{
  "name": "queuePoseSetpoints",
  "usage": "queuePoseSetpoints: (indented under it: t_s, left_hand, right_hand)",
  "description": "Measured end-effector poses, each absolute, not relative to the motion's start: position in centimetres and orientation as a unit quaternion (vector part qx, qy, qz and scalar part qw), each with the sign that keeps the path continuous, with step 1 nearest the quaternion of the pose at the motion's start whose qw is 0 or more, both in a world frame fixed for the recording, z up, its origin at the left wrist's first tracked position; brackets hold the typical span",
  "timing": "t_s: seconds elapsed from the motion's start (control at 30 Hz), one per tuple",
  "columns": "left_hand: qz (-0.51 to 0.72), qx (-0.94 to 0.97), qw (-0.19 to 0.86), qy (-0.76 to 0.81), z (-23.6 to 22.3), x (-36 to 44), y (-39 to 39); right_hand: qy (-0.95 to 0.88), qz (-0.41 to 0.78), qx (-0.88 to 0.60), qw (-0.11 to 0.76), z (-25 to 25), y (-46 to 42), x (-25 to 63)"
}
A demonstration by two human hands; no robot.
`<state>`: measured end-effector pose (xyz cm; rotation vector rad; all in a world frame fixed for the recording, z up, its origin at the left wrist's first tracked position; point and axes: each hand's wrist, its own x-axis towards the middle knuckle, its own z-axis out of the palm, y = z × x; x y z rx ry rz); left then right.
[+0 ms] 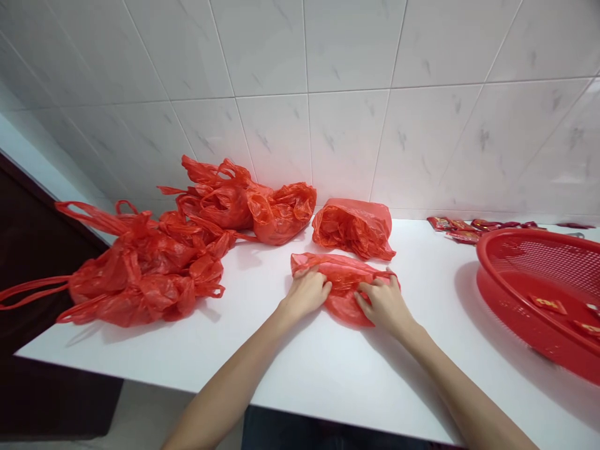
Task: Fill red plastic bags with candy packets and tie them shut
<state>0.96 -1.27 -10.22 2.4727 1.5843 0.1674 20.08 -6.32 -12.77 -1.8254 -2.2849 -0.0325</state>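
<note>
A thin red plastic bag (344, 281) lies on the white table in front of me, its upper edge folded over. My left hand (309, 290) grips the bag's left side, with the fingers curled over the edge. On the right side, my right hand (382, 300) has its fingers bent round the bag's rim. Whatever may be inside the bag cannot be made out. Just behind it, close to the wall, sits another crumpled red bag (354, 228) with its mouth towards me.
Several red plastic bags with loop handles (140, 272) are heaped at the left, and more bags (281, 212) stand by the tiled wall (347, 144). A red mesh basket (510, 300) holding small red packets is at the right. Small red packets (462, 236) lie behind it.
</note>
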Motion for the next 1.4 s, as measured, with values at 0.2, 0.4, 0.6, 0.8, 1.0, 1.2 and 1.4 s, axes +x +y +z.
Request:
queuePoseSetpoints:
  t_s: [0.2,0.4,0.6,0.8,1.0,1.2,1.4]
  left_hand:
    - [0.041,0.778,0.113,0.617,-9.4,0.1,-1.1]
    - [0.094,0.814,0.107,0.563,-9.4,0.7,-1.5]
    - [0.150,0.879,0.197,0.407,-10.8,0.8,-1.3]
    - [0.072,0.860,0.286,0.416,-11.5,0.4,-1.4]
    - [0.020,0.787,0.248,0.564,-10.7,-0.9,-0.7]
    - [-0.007,0.749,0.238,0.619,-10.1,-1.3,-1.1]
    - [0.105,0.835,0.234,0.487,-9.9,-0.2,-1.4]
  right_hand:
    - [-0.689,-0.037,-0.723,0.022,-11.9,-6.6,20.1]
    - [-0.717,-0.091,-0.679,0.131,-12.0,-6.6,20.7]
    - [-0.805,-0.070,-0.531,0.254,-13.5,-6.4,20.4]
    - [-0.818,-0.034,-0.552,0.159,-13.8,-6.5,19.9]
    - [-0.788,-0.063,-0.601,0.118,-13.4,-6.3,20.5]
    - [-0.765,-0.114,-0.621,0.129,-13.9,-6.3,21.5]
    - [-0.785,-0.079,-0.561,0.252,-13.2,-6.4,21.4]
